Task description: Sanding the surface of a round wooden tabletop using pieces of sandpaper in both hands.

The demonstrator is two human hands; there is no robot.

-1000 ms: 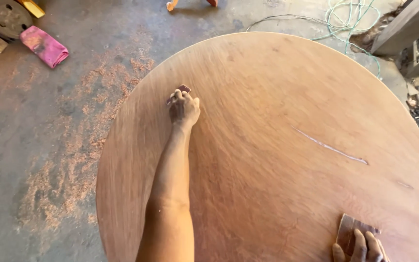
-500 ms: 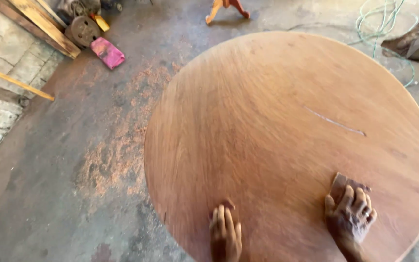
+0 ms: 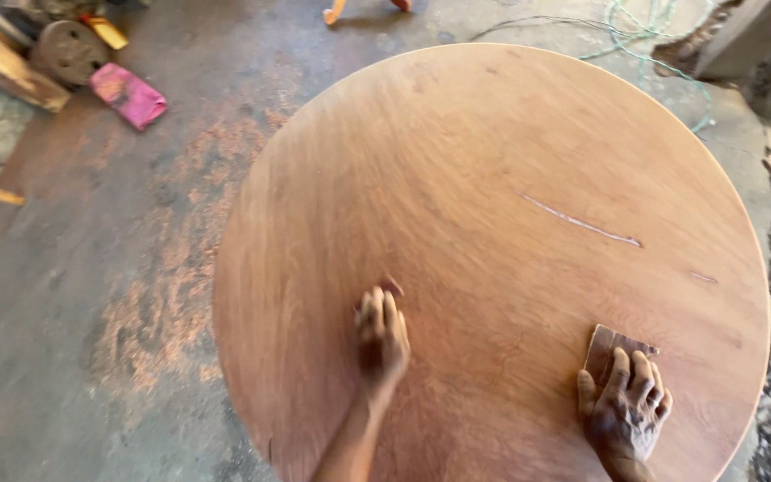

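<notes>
- Round wooden table top (image 3: 493,205) is filling most of the view, reddish-brown veneer, grain showing; it is sitting above a concrete floor (image 3: 73,295).
- Left hand (image 3: 381,335) is lying palm-down on the table top, fingers stretched fwd and close together, blurred. A small dark bit is showing just past the fingertips, prob. a sanding pad under the hand, but cannot tell for sure; judged pressing flat rather than gripping.
- Right hand (image 3: 626,411) is resting near the table's near-right edge, fingers spread over a small brown sheet of sandpaper (image 3: 613,348); hand is lying flat and pinning the sheet to the wood, not curled round it. Flat hold looks suited to keeping the abrasive face fully in contact w/ the surface.
- Sandpaper is lying on the table top, far corner sticking out beyond the fingertips, well apart from the left hand.
- Pale scratch (image 3: 582,221) is running diagonally across the right half of the top, w/ a shorter mark nearer the right rim; both are well clear of either hand.
- Reddish sawdust (image 3: 171,268) is spreading over the floor left of the table, thickest next to the rim, consistent w/ dust coming off the wood.
- Pink cloth (image 3: 128,95) and timber offcuts are lying at upper left; a green cord (image 3: 662,36) is trailing at upper right.
</notes>
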